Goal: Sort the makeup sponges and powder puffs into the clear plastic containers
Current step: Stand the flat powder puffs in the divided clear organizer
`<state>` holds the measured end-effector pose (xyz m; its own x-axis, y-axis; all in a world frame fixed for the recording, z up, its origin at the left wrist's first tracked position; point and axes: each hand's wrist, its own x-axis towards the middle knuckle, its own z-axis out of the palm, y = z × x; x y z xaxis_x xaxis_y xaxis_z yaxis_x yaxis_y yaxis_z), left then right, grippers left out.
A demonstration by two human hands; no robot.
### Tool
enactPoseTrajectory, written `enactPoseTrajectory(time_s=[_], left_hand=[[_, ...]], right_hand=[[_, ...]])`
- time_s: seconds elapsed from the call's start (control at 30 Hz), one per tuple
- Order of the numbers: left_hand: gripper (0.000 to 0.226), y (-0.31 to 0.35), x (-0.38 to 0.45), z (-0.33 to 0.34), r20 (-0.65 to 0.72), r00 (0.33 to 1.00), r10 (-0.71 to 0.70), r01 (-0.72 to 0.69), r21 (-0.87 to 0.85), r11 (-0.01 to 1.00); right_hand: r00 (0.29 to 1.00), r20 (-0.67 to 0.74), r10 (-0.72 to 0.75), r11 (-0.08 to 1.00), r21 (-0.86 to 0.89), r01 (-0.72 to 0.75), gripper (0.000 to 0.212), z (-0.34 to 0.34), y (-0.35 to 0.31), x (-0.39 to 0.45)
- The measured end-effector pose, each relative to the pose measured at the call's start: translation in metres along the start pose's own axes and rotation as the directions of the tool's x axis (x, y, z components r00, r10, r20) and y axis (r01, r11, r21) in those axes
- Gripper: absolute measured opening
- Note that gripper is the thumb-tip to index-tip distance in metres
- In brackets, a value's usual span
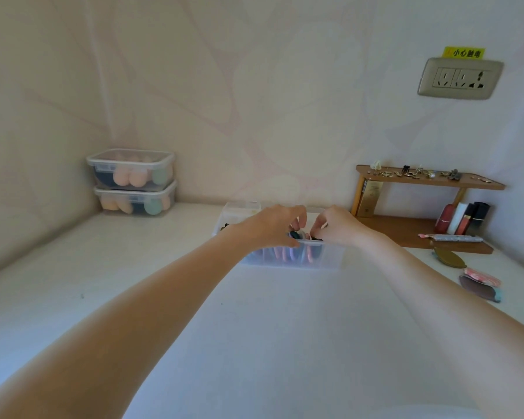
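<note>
Both hands work over an open clear container (297,258) near the back edge of the counter (254,343). The left hand (273,225) curls its fingers over powder puffs (295,252) standing on edge inside. The right hand (336,225) pinches its fingers narrowly; what they hold cannot be told. Two lidded containers (133,182) of sponges (130,176) are stacked in the back left corner.

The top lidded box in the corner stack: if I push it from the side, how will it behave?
The top lidded box probably weighs little, since it seems to hold only sponges. It sits on the lower box, plastic on plastic, so it may slide off. It looks wide and low, so tipping seems unlikely.
</note>
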<state>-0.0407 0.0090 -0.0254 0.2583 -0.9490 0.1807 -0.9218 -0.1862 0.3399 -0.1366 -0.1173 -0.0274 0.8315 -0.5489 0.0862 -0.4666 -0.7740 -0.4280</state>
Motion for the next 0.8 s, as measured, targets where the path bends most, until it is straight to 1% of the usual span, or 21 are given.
enactPoseTrajectory(time_s=[0.1, 0.2, 0.3, 0.33, 0.37, 0.43, 0.5, 0.57, 0.63, 0.67, 0.73, 0.8], left_hand=[[0.03, 0.002, 0.001, 0.002, 0.0, 1.0, -0.004, 0.004, 0.023, 1.0], [0.031, 0.008, 0.002, 0.005, -0.017, 1.0, -0.021, 0.022, 0.044, 0.999], [0.05, 0.018, 0.005, 0.01, 0.001, 0.997, -0.072, 0.072, 0.025, 0.997], [0.056, 0.022, 0.006, 0.01, -0.013, 0.997, -0.081, 0.081, 0.007, 0.997], [0.057, 0.028, 0.011, 0.01, -0.044, 0.996, -0.073, 0.073, -0.017, 0.997], [0.052, 0.039, 0.021, 0.009, -0.12, 0.992, -0.04, 0.031, -0.075, 0.997], [0.046, 0.058, 0.034, 0.013, -0.154, 0.988, 0.003, -0.019, -0.1, 0.995], [0.041, 0.075, 0.044, 0.026, -0.153, 0.987, 0.057, -0.068, -0.067, 0.995], [0.041, 0.094, 0.055, 0.046, -0.089, 0.99, 0.108, -0.114, -0.057, 0.992], [0.041, 0.1, 0.058, 0.056, -0.047, 0.991, 0.122, -0.125, -0.064, 0.99], [0.04, 0.116, 0.064, 0.075, 0.015, 0.989, 0.148, -0.146, -0.086, 0.986], [0.039, 0.126, 0.068, 0.09, 0.056, 0.986, 0.158, -0.152, -0.097, 0.984]], right_hand=[[0.999, 0.05, 0.021, 1.0, -0.007, -0.021, 0.024, 0.003, 0.0, 0.003], [1.0, 0.012, 0.028, 0.999, -0.035, -0.028, 0.024, 0.007, -0.001, 0.006], [0.993, -0.103, -0.05, 0.993, -0.11, 0.039, 0.027, 0.011, 0.001, -0.001], [0.985, -0.148, -0.086, 0.992, -0.104, 0.071, 0.026, 0.012, 0.004, -0.005], [0.975, -0.199, -0.103, 0.993, -0.07, 0.091, 0.025, 0.01, 0.008, -0.009], [0.946, -0.302, -0.116, 0.993, -0.032, 0.111, 0.026, -0.001, 0.014, -0.017], [0.923, -0.376, -0.086, 0.996, -0.042, 0.076, 0.027, -0.017, 0.029, -0.026], [0.914, -0.407, 0.003, 0.998, -0.06, -0.03, 0.027, -0.031, 0.047, -0.035], [0.906, -0.389, 0.169, 0.969, -0.101, -0.224, 0.028, -0.039, 0.071, -0.048], [0.891, -0.37, 0.263, 0.935, -0.129, -0.33, 0.031, -0.04, 0.083, -0.053], [0.83, -0.313, 0.461, 0.839, -0.152, -0.523, 0.038, -0.04, 0.114, -0.067], [0.758, -0.229, 0.611, 0.748, -0.146, -0.647, 0.045, -0.038, 0.143, -0.079]])
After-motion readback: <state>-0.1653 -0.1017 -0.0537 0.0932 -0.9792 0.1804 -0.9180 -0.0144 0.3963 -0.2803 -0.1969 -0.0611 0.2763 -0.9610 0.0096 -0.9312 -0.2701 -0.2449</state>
